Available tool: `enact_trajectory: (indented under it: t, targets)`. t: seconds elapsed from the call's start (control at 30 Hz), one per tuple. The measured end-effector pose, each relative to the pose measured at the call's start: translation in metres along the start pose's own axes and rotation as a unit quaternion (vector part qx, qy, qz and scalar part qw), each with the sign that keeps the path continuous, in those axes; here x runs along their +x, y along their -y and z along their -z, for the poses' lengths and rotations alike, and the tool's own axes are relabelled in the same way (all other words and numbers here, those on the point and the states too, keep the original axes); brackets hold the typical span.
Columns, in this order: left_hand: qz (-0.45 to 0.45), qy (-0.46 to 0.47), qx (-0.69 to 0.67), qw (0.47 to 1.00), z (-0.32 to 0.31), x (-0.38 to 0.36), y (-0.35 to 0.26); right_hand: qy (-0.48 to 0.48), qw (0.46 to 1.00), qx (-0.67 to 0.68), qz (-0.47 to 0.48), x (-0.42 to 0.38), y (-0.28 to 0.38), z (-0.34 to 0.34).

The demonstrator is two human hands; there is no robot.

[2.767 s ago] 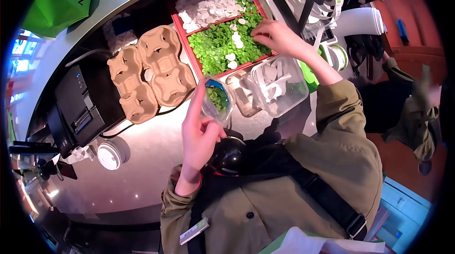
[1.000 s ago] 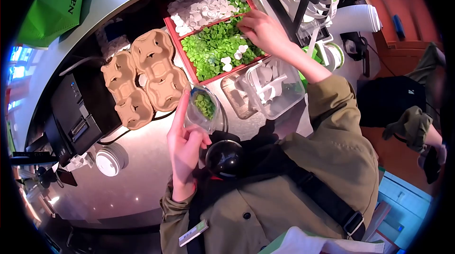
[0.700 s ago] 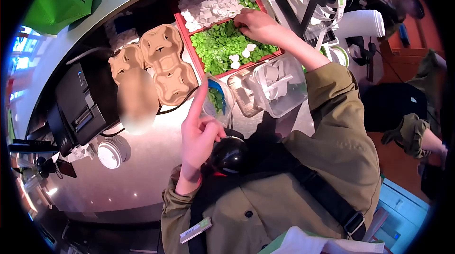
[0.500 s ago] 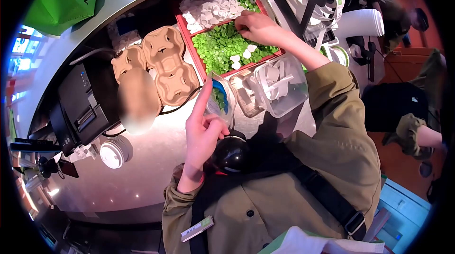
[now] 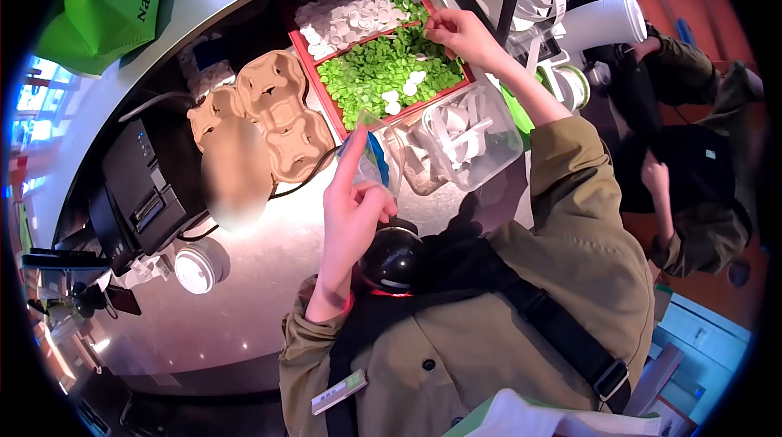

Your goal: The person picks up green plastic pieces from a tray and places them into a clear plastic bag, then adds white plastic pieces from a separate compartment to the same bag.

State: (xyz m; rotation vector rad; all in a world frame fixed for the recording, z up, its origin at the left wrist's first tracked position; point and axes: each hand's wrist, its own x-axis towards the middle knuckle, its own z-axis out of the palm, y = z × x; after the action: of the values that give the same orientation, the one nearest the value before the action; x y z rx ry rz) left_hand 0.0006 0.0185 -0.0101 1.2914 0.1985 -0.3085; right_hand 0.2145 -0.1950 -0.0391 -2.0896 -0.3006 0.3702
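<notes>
My right hand (image 5: 467,36) is over the right side of a red divided tray (image 5: 319,93), fingers pinched together; whatever they hold is too small to make out. Small green plastic stoppers (image 5: 366,74) fill the near compartment, with a few white ones on top. White stoppers (image 5: 346,17) fill most of the far compartment, beside some green ones. My left hand (image 5: 350,213) has its index finger stretched along the edge of a clear plastic bag (image 5: 393,144) with blue on it. The other left fingers are curled at the bag's near side.
A clear tub (image 5: 507,148) of white strips stands right of the bag. Cardboard cup carriers (image 5: 300,144) and a black printer (image 5: 155,168) are leftward. White lids (image 5: 195,267) lie nearer. A black round device (image 5: 393,259) is before me. A co-worker's arm (image 5: 658,193) shows at right.
My right hand has lifted from among the green stoppers and moved to the tray's right edge. My left hand has barely shifted. The co-worker's arms at right have moved.
</notes>
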Motion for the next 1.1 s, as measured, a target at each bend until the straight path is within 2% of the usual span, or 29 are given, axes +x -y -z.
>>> enact_trajectory:
  t: [0.07,0.13,0.2,0.23,0.37,0.47,0.6,0.67,0.7,0.73,0.8,0.83,0.93,0.97,1.0,1.07,1.1]
  targets:
    - [0.004,0.003,-0.001,1.000,-0.002,0.001,0.001,-0.018,0.999,-0.013,-0.033,-0.003,-0.001,0.003]
    - [0.012,0.003,-0.002,1.000,-0.004,0.002,0.002,-0.034,0.992,-0.119,0.020,-0.001,-0.007,0.002]
    - [0.011,0.004,-0.002,1.000,-0.006,0.002,0.003,-0.062,0.969,-0.207,0.123,-0.002,-0.012,-0.001]
    - [0.011,0.004,-0.002,1.000,-0.006,0.002,0.004,-0.040,0.975,-0.195,0.099,-0.002,-0.012,-0.001]
    - [0.007,0.006,-0.003,1.000,-0.003,0.002,0.003,0.005,0.972,-0.184,0.148,-0.006,-0.004,-0.007]
    - [0.009,0.006,-0.006,1.000,-0.002,0.002,0.003,0.018,0.946,-0.257,0.196,-0.004,-0.009,-0.009]
    - [0.008,0.001,-0.012,1.000,-0.001,0.000,0.003,0.019,0.944,-0.268,0.191,-0.008,-0.003,-0.011]
    - [0.008,0.001,-0.010,1.000,0.000,0.000,0.002,0.021,0.993,-0.082,0.086,-0.006,-0.010,-0.006]
    - [0.010,-0.001,-0.008,1.000,0.000,0.000,0.000,0.022,0.999,0.013,0.032,-0.006,-0.007,-0.005]
    - [0.012,-0.002,-0.004,1.000,0.000,-0.001,-0.001,0.029,0.990,0.137,0.018,-0.007,-0.002,-0.001]
    - [0.009,0.000,-0.011,1.000,-0.001,-0.001,0.002,0.003,0.934,0.348,-0.082,-0.003,0.007,0.002]
    - [0.006,0.001,-0.014,1.000,0.000,0.000,0.002,0.006,0.914,0.386,-0.122,-0.004,0.018,0.003]
    - [0.011,0.007,-0.014,1.000,0.002,0.000,0.005,0.094,0.912,0.378,-0.131,0.011,0.004,0.010]
    - [0.011,0.002,-0.014,1.000,0.002,0.001,0.004,0.078,0.966,0.235,-0.069,0.014,-0.004,0.005]
    - [0.010,-0.003,-0.014,1.000,0.001,0.001,0.004,0.047,0.995,-0.024,0.089,0.009,0.010,-0.004]
    - [0.012,-0.007,-0.013,1.000,0.000,0.001,0.003,0.113,0.963,-0.213,0.123,0.010,0.015,-0.007]
    - [0.013,-0.006,-0.012,1.000,0.000,0.001,0.002,0.088,0.936,-0.304,0.155,0.011,0.011,-0.012]
